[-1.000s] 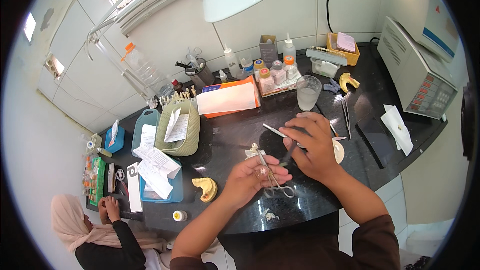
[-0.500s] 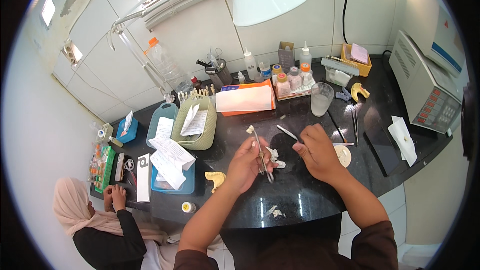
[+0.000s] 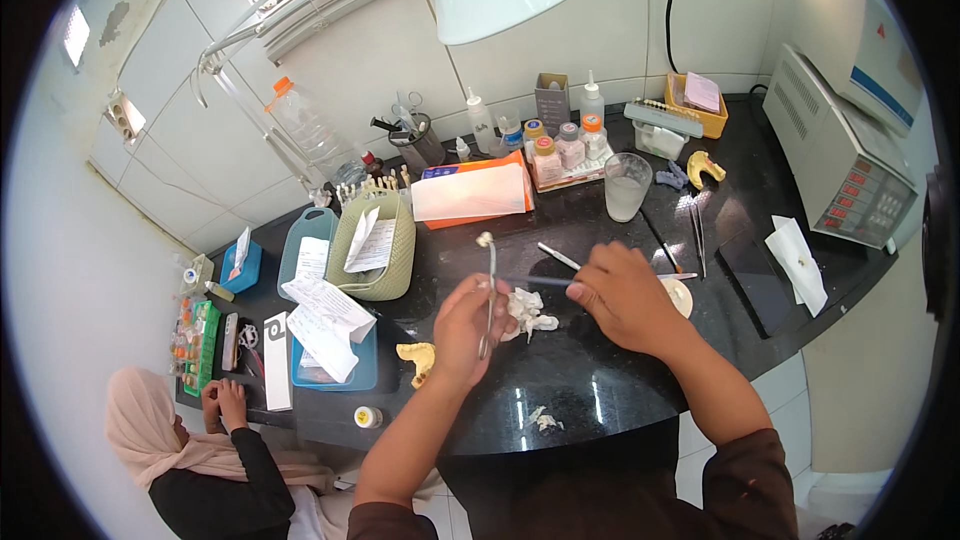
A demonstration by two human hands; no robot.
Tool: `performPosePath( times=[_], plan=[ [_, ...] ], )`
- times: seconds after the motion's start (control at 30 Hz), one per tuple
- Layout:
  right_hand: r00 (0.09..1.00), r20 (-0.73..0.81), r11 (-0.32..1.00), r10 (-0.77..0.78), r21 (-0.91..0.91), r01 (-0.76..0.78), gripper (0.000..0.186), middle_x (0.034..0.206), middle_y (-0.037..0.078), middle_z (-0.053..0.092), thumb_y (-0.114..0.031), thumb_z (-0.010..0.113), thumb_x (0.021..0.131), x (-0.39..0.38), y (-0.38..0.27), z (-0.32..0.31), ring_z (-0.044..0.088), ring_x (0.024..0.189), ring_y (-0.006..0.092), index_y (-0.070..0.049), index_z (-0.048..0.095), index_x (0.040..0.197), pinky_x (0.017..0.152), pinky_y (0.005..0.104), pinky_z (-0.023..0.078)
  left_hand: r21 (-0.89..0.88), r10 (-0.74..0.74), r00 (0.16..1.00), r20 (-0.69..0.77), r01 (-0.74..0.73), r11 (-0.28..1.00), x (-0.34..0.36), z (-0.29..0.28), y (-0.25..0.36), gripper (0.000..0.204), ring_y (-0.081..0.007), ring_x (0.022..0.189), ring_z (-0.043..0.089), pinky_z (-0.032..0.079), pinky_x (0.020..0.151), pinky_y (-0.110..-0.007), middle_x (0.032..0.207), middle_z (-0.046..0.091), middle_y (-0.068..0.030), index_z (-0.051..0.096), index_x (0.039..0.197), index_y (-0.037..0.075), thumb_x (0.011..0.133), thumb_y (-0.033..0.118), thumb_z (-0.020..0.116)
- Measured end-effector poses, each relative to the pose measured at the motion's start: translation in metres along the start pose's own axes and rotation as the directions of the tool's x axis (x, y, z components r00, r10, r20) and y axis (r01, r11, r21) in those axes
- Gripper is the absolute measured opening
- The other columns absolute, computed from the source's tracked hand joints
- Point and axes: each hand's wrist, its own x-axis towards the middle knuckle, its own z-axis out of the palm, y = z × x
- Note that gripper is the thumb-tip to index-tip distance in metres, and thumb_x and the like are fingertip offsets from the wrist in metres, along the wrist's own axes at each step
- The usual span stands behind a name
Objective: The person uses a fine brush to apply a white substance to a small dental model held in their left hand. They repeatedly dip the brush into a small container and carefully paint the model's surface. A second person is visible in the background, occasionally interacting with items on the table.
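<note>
Upright in my left hand [image 3: 465, 325] is a slim metal clamp [image 3: 492, 285], fingers closed round it. A small tooth-shaped cream piece [image 3: 485, 239] sits at the clamp's upper tip. My right hand [image 3: 625, 292] is closed, with a thin white-ended stick [image 3: 556, 255] sticking out past the fingers. A blurred bluish rod [image 3: 540, 281] also reaches from these fingers toward my left hand; whether its near end touches the clamp I cannot tell. Crumpled white tissue [image 3: 532, 314] lies between the hands. A round pale dish [image 3: 678, 296] is partly hidden behind my right hand.
A yellow dental cast [image 3: 417, 360] and small jar [image 3: 367, 417] lie left of my left arm. Beyond stand baskets [image 3: 395, 280], powder bottles [image 3: 548, 165] and a cup [image 3: 626, 190]. Tweezers [image 3: 697, 240] and a boxy machine [image 3: 840, 155] are right. A person [image 3: 210, 450] sits at left.
The view has shifted slightly. My left hand has turned the clamp more upright. The bluish rod now shows stretching leftward from my right hand.
</note>
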Motion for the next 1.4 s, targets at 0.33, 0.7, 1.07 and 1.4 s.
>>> performPosePath(
  times=[0.33, 0.7, 1.07, 1.4],
  plan=[
    [0.991, 0.135, 0.919, -0.002, -0.390, 0.055, 0.022, 0.083, 0.003, 0.054, -0.031, 0.063, 0.084, -0.019, -0.013, 0.017, 0.047, 0.092, 0.0232, -0.011, 0.069, 0.077, 0.076, 0.0453, 0.030, 0.312, 0.189, 0.971, -0.148, -0.136, 0.940, 0.015, -0.012, -0.005, 0.016, -0.0079, 0.067, 0.045, 0.037, 0.061, -0.022, 0.076, 0.046, 0.0019, 0.057, 0.097, 0.007, 0.097, 0.018, 0.045],
    [0.982, 0.180, 0.966, 0.051, -0.260, -0.003, 0.019, 0.084, 0.001, 0.063, -0.027, 0.068, 0.081, -0.016, -0.008, 0.026, 0.052, 0.093, 0.0213, -0.014, 0.071, 0.095, 0.078, 0.0423, 0.032, 0.182, 0.099, 0.993, -0.057, -0.087, 0.979, 0.013, -0.010, -0.008, 0.017, -0.0093, 0.072, 0.045, 0.037, 0.066, -0.024, 0.077, 0.047, 0.0007, 0.058, 0.096, 0.004, 0.096, 0.016, 0.047],
    [0.981, 0.079, 0.907, 0.176, -0.401, -0.131, 0.013, 0.090, 0.004, 0.063, -0.018, 0.066, 0.079, -0.003, 0.027, 0.031, 0.050, 0.095, 0.0219, -0.008, 0.069, 0.087, 0.079, 0.0400, 0.034, -0.011, -0.013, 0.997, 0.074, 0.013, 1.000, 0.012, -0.014, -0.007, 0.020, -0.0135, 0.070, 0.042, 0.037, 0.069, -0.028, 0.073, 0.044, -0.0013, 0.055, 0.094, 0.001, 0.097, 0.019, 0.046],
    [0.979, -0.173, 0.972, 0.111, -0.185, -0.143, 0.020, 0.086, 0.010, 0.058, -0.003, 0.059, 0.078, -0.002, 0.019, 0.017, 0.053, 0.089, 0.0276, -0.006, 0.059, 0.098, 0.074, 0.0391, 0.036, 0.026, -0.014, 0.998, 0.057, 0.013, 1.000, 0.007, -0.007, -0.007, 0.019, -0.0137, 0.065, 0.042, 0.038, 0.065, -0.028, 0.077, 0.045, -0.0019, 0.054, 0.097, 0.003, 0.099, 0.019, 0.044]
  ],
)
